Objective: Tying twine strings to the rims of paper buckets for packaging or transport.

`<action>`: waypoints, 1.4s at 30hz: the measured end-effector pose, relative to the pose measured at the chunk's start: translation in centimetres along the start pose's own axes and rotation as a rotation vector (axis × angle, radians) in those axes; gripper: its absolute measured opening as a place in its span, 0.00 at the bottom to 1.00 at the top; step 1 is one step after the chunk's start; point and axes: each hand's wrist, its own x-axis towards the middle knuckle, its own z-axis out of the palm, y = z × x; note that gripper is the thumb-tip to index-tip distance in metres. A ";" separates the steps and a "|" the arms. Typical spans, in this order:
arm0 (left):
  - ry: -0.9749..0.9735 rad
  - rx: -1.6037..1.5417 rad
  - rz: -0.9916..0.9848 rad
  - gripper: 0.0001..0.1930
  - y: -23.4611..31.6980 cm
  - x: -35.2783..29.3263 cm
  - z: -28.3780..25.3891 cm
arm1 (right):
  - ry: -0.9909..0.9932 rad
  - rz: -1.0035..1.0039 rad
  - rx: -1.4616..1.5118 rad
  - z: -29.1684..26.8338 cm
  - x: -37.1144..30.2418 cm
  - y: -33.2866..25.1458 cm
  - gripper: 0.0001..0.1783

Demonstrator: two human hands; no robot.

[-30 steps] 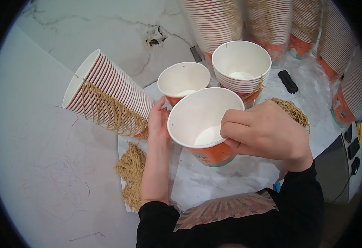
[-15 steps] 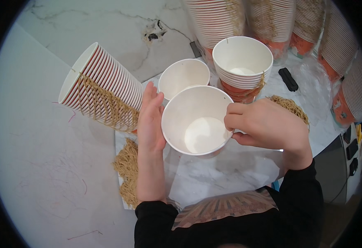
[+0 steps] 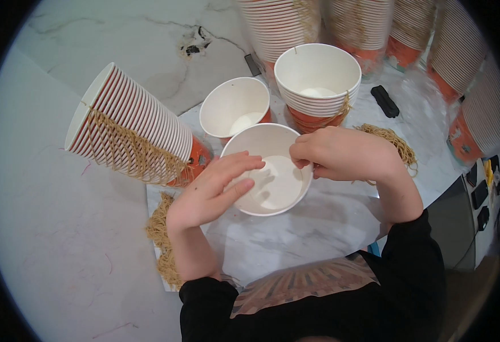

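Head view: white-lined paper bucket (image 3: 278,191) at centre frame. Right hand (image 3: 349,153) pinches its right rim; left hand (image 3: 210,191) lies over the left rim, fingers loosely open, contact unclear. Risk: one-sided pinch may let the bucket swivel if nudged; leaning bucket stack (image 3: 138,128), left of frame, could topple if knocked.

Lighting moderately bright and diffuse; soft shadows noted inside the round white paper bucket (image 3: 278,191). Fisheye curvature toward rim; corners blacked out.
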 end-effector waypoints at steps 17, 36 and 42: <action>-0.018 0.600 0.026 0.26 2.7 -3.8 1.2 | -0.063 0.402 -0.495 0.7 -3.4 0.6 0.10; 0.010 0.653 0.131 0.28 3.3 -5.1 1.6 | 0.285 0.371 -0.364 6.6 -5.3 5.1 0.09; -0.020 0.630 0.109 0.29 3.4 -5.0 1.4 | 0.456 0.421 -0.151 4.1 -6.1 2.6 0.06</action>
